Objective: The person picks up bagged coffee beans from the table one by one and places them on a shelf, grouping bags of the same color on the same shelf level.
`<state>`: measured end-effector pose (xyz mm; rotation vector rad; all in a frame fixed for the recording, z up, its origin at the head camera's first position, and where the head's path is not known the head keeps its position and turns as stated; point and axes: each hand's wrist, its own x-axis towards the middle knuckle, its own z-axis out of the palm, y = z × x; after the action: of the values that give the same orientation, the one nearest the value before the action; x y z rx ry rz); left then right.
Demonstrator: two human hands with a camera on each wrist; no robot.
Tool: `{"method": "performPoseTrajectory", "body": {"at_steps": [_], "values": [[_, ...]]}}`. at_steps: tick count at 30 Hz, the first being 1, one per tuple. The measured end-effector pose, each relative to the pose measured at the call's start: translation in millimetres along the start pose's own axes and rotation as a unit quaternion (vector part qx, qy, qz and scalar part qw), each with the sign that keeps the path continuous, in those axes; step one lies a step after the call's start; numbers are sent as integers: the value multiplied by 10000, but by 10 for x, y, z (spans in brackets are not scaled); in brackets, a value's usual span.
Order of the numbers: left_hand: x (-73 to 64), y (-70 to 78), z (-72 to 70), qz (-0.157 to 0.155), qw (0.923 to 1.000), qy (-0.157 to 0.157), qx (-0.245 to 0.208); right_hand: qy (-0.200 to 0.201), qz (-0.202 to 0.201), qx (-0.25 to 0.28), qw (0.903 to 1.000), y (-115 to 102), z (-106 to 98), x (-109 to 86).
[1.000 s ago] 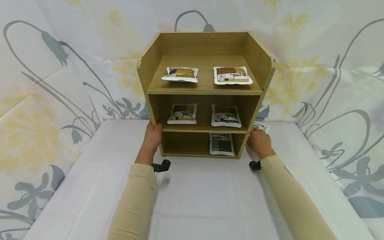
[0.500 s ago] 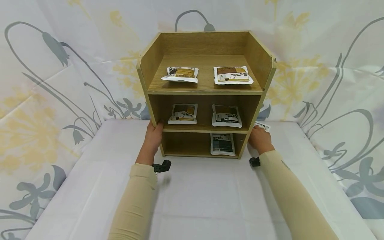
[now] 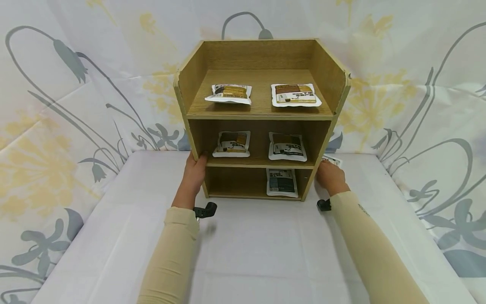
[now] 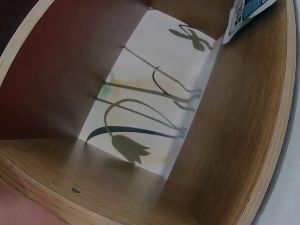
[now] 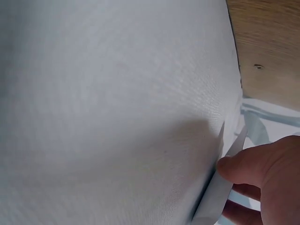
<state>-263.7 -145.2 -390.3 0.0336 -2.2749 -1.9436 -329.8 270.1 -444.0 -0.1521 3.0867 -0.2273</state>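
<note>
A wooden shelf unit [image 3: 262,117] with three levels stands in the middle of the head view. My left hand [image 3: 194,171] grips its left side panel, the thumb at the front edge and the other fingers hidden outside. Beyond the unit's right side, my right hand [image 3: 331,177] holds a white-edged packet [image 3: 333,159], mostly covered by the hand. In the right wrist view, thumb and fingers pinch this packet [image 5: 216,199] just off the white cloth. On the bottom level a dark blue-green packet [image 3: 282,183] lies at the right; its corner also shows in the left wrist view.
Two packets, a yellow-brown one [image 3: 229,93] and a brown one [image 3: 295,94], lie on the top level. Two darker packets [image 3: 232,144] [image 3: 287,146] lie on the middle level. White cloth [image 3: 250,249] covers the table; a flowered curtain [image 3: 76,109] hangs behind and at both sides.
My right hand has shifted very slightly to the right, the packet still in its fingers. The left hand keeps its grip on the shelf unit, and the shelved packets have not moved.
</note>
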Motion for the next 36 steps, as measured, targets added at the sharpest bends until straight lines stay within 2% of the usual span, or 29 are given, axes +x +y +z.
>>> {"method": "performPoseTrajectory", "body": {"at_steps": [5, 12, 21, 36], "values": [[-4, 8, 21, -32, 10000, 36, 14, 62, 3, 27, 10000, 37, 25, -47], [-6, 18, 14, -92, 10000, 24, 28, 346, -204, 57, 9992, 54, 36, -150], [13, -20, 6, -87, 9999, 63, 32, 323, -176, 38, 9993, -15, -55, -290], [9, -19, 4, -46, 9999, 80, 95, 792, -306, 99, 9963, -1, -71, -512]]}}
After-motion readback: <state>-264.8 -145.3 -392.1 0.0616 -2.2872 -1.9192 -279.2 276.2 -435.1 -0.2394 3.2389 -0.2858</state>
